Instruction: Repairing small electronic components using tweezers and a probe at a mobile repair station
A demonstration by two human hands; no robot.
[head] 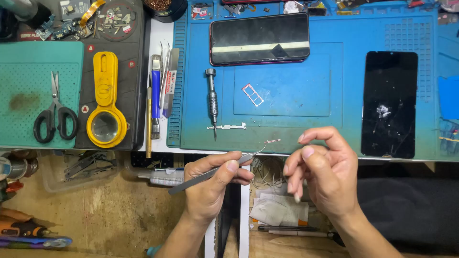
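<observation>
small metal strip (272,141): pinched in curved tweezers (210,173) over the blue mat (287,91) edge. left hand (213,184) clamped on tweezers; right hand (322,174) empty, fingers loosely curled beside. step, by judgement: carrying the part; next needs steady placement. screwdriver (212,100), sim tray (252,94) near.

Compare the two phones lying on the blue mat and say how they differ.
The upper phone lies crosswise at the back of the blue mat; the black phone lies lengthwise at the mat's right. The upper phone's glass looks whole and mirrors a light strip; the black phone's face is cracked, with a white impact spot. The upper phone shows a reddish rim; the black one none. Both are dark, flat and untouched by either hand.
</observation>
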